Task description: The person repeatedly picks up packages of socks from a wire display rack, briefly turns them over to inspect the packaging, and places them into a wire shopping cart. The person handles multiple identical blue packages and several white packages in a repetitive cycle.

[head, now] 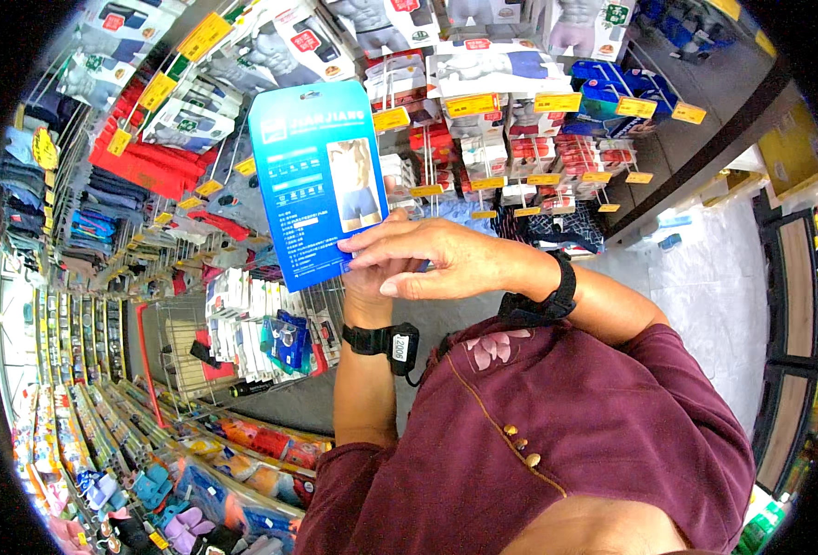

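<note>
A flat blue cardboard package (298, 201) with a hang hole and a small picture of boxer briefs stands nearly upright before me. My left hand (370, 283) holds it by its lower right part, mostly hidden behind the package and my other hand. My right hand (426, 258) reaches across from the right, palm down. Its fingertips touch or lie just over the package's lower right edge, and its thumb is apart from the fingers. Black straps with small devices are on both wrists.
Boxed underwear (499, 66) hangs from metal hooks with yellow price tags (475, 104) ahead. A wire basket (187, 354) holding stacked packages (249, 305) stands at the left. Slippers (187, 527) and other packaged goods line the lower left. Grey floor (707, 298) shows at the right.
</note>
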Motion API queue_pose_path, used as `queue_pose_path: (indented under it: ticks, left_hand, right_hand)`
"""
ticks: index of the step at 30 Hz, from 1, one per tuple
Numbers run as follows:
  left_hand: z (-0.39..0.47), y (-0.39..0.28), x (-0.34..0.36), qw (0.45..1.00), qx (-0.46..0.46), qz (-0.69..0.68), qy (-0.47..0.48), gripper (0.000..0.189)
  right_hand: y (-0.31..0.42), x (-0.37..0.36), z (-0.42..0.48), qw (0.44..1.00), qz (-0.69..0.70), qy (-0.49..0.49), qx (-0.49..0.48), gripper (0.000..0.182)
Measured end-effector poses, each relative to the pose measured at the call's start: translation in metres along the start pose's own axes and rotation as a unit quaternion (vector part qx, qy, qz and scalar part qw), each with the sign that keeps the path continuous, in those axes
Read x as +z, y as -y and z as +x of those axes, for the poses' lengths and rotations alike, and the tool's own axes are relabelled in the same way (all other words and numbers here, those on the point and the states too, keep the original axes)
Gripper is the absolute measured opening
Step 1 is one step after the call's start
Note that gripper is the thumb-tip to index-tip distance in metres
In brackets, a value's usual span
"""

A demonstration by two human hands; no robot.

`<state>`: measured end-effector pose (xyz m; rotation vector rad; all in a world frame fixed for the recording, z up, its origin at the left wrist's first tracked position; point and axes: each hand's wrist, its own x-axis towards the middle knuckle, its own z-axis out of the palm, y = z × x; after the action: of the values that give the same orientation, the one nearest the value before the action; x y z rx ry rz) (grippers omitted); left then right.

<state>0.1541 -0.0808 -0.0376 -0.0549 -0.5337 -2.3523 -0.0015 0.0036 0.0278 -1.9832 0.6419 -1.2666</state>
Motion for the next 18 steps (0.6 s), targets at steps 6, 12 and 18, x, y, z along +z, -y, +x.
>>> queue_pose_path:
  ticks: [6, 12, 18]
  left_hand:
    - [0.018, 0.016, 0.018, 1.000, -0.005, 0.024, 0.016, 0.062]
    - [0.049, 0.025, 0.005, 0.979, -0.083, -0.003, 0.187, 0.067]
    - [0.056, 0.034, 0.006, 0.984, -0.100, 0.015, 0.147, 0.063]
  right_hand:
    - [0.009, -0.016, -0.011, 0.999, 0.019, 0.005, 0.045, 0.038]
    - [0.011, -0.033, -0.019, 0.999, -0.028, -0.021, 0.002, 0.038]
    - [0.010, -0.048, -0.029, 0.998, -0.022, -0.051, -0.010, 0.036]
